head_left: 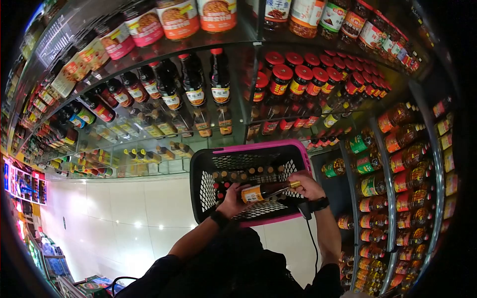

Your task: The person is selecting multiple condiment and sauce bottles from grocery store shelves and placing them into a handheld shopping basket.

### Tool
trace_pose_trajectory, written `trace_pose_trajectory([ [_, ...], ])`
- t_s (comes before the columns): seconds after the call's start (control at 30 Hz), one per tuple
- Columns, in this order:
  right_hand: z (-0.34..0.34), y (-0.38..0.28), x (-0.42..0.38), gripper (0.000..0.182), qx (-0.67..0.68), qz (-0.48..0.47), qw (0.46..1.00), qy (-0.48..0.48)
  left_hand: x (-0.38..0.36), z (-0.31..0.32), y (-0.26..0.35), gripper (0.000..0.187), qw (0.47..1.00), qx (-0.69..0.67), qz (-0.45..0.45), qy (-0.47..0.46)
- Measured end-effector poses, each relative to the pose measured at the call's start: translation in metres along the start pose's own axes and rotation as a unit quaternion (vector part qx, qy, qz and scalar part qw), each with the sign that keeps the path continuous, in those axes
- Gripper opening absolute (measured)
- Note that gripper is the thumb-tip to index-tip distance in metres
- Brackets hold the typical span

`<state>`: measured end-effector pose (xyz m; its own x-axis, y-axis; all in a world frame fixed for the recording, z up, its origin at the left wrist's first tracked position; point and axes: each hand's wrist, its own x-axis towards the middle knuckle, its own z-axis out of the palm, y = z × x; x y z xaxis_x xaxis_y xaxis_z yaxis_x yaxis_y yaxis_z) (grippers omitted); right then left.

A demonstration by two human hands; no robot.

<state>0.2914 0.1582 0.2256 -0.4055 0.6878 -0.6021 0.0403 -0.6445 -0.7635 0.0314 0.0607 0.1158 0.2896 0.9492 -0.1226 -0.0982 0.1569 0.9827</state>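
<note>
A dark glass bottle with a yellow-orange label (253,194) and a gold cap lies nearly level across my two hands, above a shopping basket. My left hand (232,200) is closed round its base end, beside the label. At the neck and cap end, my right hand (306,186) grips it with curled fingers. The black basket with a pink rim (268,145) sits beneath, with mesh side walls. Inside it stand several upright bottles (242,177), some with brown caps and some with red ones. The held bottle and my hands hide part of the basket's inside.
Glass shelves ahead hold dark sauce bottles (194,82), red-lidded jars (302,79) and large labelled jars (179,19). On the right, a rack carries many oil bottles (412,176). Pale tiled floor (149,203) lies to the left. A black cable (313,238) hangs from my right wrist.
</note>
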Motion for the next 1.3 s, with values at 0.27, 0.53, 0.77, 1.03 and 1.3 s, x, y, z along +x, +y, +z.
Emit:
trace_pose_trajectory([
  [0.27, 0.043, 0.043, 0.012, 0.019, 0.095, -0.007, 0.995, 0.042, -0.026, -0.036, -0.092, 0.035, 0.996, 0.017, -0.04, 0.074],
  [0.53, 0.091, 0.067, 0.065, 0.044, 0.531, -0.097, 0.842, -0.014, -0.034, -0.01, -0.029, 0.034, 0.993, -0.034, -0.072, 0.082],
  [0.77, 0.103, 0.123, 0.075, 0.049, 0.588, -0.061, 0.804, 0.055, -0.061, -0.005, 0.005, 0.06, 0.983, -0.042, -0.116, 0.137],
  [1.03, 0.099, 0.147, 0.085, 0.052, 0.61, -0.019, 0.781, 0.134, -0.076, -0.013, -0.034, 0.046, 0.983, 0.051, -0.137, 0.109],
  [1.3, 0.123, 0.092, 0.056, 0.041, 0.492, -0.121, 0.849, -0.152, -0.087, 0.011, 0.034, 0.028, 0.93, -0.236, -0.254, 0.121],
])
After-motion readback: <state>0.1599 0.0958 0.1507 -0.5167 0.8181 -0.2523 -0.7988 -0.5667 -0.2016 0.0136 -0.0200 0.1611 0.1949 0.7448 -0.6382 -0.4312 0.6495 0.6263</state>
